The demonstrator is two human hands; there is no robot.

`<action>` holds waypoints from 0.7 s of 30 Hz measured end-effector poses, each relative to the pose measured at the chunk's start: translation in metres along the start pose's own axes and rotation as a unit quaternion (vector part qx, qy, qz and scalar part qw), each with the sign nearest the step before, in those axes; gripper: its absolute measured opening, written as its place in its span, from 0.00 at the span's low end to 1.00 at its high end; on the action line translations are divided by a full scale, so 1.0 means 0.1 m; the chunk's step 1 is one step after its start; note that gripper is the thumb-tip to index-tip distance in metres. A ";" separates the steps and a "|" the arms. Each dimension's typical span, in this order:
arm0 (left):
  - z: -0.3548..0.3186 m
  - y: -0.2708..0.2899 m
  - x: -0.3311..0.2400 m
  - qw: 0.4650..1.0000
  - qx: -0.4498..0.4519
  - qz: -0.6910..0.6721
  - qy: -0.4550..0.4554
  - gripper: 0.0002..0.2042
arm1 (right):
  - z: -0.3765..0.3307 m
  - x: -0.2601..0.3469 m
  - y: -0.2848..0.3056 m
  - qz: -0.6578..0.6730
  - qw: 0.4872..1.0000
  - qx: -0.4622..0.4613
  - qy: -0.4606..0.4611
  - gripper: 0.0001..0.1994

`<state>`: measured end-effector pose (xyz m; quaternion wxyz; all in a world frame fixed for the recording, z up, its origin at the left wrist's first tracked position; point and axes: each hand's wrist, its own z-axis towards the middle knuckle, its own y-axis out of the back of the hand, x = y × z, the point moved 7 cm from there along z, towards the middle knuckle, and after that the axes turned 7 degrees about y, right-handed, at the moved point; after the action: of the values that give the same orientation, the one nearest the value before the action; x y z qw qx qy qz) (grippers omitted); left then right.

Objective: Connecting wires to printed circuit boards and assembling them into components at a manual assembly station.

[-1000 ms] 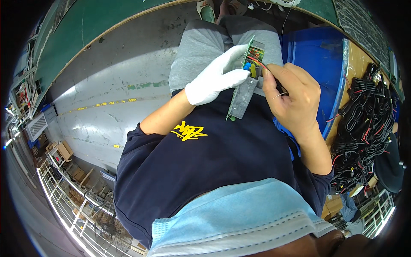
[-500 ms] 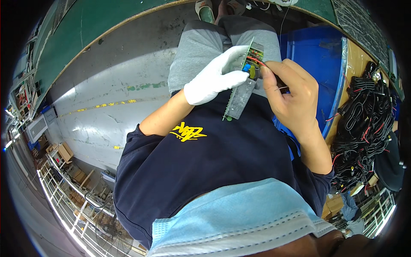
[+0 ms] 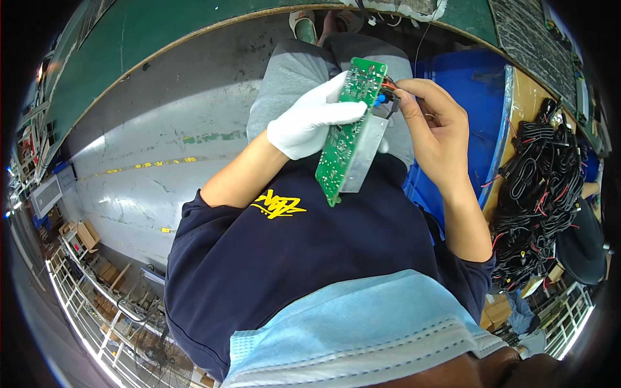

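My left hand point(image 3: 310, 123), in a white glove, grips a green circuit board point(image 3: 349, 126) by its long edge, with the thumb lying across the soldered face. That face is turned up toward me. A flat grey metal heat sink point(image 3: 365, 152) runs along the board's right side, and blue components point(image 3: 380, 99) show near it. My bare right hand point(image 3: 440, 123) pinches the red and black wires point(image 3: 389, 85) at the board's upper right edge, between thumb and forefinger. The wire ends at the board are hidden.
On the right, a bundle of black cables point(image 3: 540, 187) lies on a cardboard-coloured surface beside a blue bin point(image 3: 462, 84). A green bench point(image 3: 174, 22) curves along the far side. Below the board are my grey-trousered legs point(image 3: 275, 81). A fan point(image 3: 155, 352) stands at lower left.
The board has turned from nearly edge-on to show its green soldered face. My left thumb now lies across that face. My right hand still pinches the wires.
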<state>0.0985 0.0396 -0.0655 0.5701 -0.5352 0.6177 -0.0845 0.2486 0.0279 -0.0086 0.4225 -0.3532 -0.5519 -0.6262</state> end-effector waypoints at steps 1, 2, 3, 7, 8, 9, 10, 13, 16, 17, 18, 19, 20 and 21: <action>0.00 -0.01 -0.03 1.000 0.002 -0.001 -0.004 0.33 | 0.01 -0.02 0.00 0.017 1.000 -0.002 0.007 0.06; 0.01 -0.02 -0.04 1.000 0.008 -0.016 0.011 0.32 | 0.02 -0.03 -0.01 0.034 0.999 -0.004 0.015 0.06; 0.02 -0.03 -0.04 0.999 0.015 -0.031 0.025 0.31 | 0.02 -0.04 -0.02 0.030 0.999 -0.002 0.017 0.06; 0.04 -0.07 -0.05 0.995 0.058 -0.077 0.036 0.29 | 0.06 -0.04 -0.08 0.089 0.995 -0.008 0.036 0.06; 0.05 -0.09 -0.05 0.992 0.077 -0.091 0.037 0.28 | 0.07 -0.04 -0.08 0.089 0.995 -0.011 0.038 0.06; 0.06 -0.09 -0.05 0.992 0.077 -0.096 0.031 0.28 | 0.08 -0.03 -0.07 0.089 0.995 -0.013 0.040 0.06; 0.07 -0.08 -0.05 0.994 0.065 -0.085 0.026 0.28 | 0.09 -0.03 -0.07 0.090 0.995 -0.016 0.042 0.06; 0.06 -0.07 -0.08 0.997 0.040 -0.068 0.011 0.28 | 0.09 -0.04 -0.07 0.071 0.996 -0.011 0.043 0.07; 0.02 -0.13 -0.17 0.996 0.041 -0.077 -0.008 0.29 | 0.10 -0.05 -0.08 0.059 0.997 -0.014 0.043 0.08; 0.02 -0.12 -0.17 0.996 0.039 -0.079 -0.010 0.29 | 0.10 -0.06 -0.07 0.056 0.997 -0.017 0.043 0.08; 0.03 -0.11 -0.16 0.995 0.041 -0.085 -0.006 0.29 | 0.10 -0.07 -0.07 0.053 0.997 -0.021 0.044 0.09; 0.04 -0.10 -0.16 0.995 0.044 -0.092 -0.001 0.29 | 0.11 -0.06 -0.08 0.052 0.998 -0.018 0.043 0.09; 0.04 -0.09 -0.16 0.994 0.046 -0.098 0.004 0.29 | 0.13 -0.05 -0.08 0.050 0.998 -0.018 0.043 0.09; 0.04 -0.08 -0.16 0.994 0.046 -0.099 0.003 0.29 | 0.14 -0.05 -0.08 0.048 0.998 -0.018 0.043 0.09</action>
<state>0.1026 0.0509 -0.0517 0.5812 -0.5669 0.5584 -0.1703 0.2433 0.0424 -0.0139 0.4691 -0.3595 -0.5039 -0.6299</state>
